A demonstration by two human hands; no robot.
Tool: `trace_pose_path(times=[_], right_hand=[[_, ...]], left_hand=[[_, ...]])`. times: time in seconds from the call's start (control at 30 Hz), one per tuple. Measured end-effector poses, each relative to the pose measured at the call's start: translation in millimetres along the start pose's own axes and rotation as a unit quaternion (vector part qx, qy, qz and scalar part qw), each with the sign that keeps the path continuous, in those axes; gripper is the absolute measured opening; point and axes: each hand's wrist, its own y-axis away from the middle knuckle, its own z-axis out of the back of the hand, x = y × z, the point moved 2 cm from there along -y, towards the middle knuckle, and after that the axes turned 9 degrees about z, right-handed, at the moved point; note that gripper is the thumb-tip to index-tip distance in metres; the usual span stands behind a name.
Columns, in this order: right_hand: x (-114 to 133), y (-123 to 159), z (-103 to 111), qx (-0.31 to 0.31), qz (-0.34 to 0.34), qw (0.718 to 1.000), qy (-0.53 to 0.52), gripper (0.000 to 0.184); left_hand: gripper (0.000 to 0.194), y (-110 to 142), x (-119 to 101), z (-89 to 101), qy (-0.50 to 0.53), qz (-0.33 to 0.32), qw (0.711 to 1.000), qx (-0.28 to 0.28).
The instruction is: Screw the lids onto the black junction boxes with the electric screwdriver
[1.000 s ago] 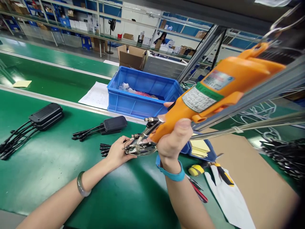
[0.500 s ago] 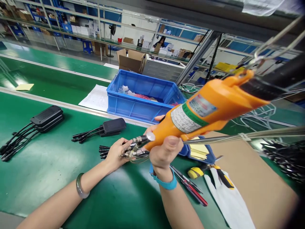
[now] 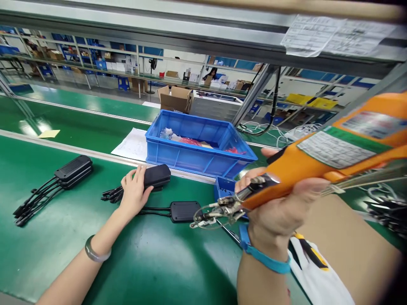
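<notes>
My right hand [image 3: 280,207] grips an orange electric screwdriver [image 3: 302,169], a hanging tool with a metal nose and thin hoses. Its nose points left and down, close to a flat black box [image 3: 186,211] with two cables on the green bench. My left hand [image 3: 133,190] is curled over the cable end of another black box [image 3: 156,176], which sits on top of a similar one. The cables [image 3: 112,195] of that pair poke out on the left, partly behind my fingers. A further stack of black cabled boxes [image 3: 74,171] lies at the far left.
Behind the boxes stands a blue crate [image 3: 197,159] with plastic bags inside. A small blue bin [image 3: 222,188] is partly hidden by my right hand. A white glove [image 3: 321,271] and a cardboard sheet [image 3: 343,245] lie at right; a metal shelf beam [image 3: 190,46] crosses overhead.
My right hand has moved right with the screwdriver. My left hand has moved left and away, onto a black box now stacked on the formerly single one. The two-cable box has come into view.
</notes>
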Motion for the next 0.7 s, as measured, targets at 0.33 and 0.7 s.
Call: trace_pose_path(times=[0.33, 0.7], right_hand=[[-53.9, -10.7, -7.2, 0.011, 0.054, 0.998, 0.001, 0.050], [-72.0, 1.9, -6.6, 0.017, 0.070, 0.997, -0.004, 0.048]], left_hand=[[0.061, 51.0, -54.6, -33.6, 0.067, -0.206, 0.939, 0.268], [0.053, 53.4, -58.1, -36.0, 0.041, -0.188, 0.944, 0.267]])
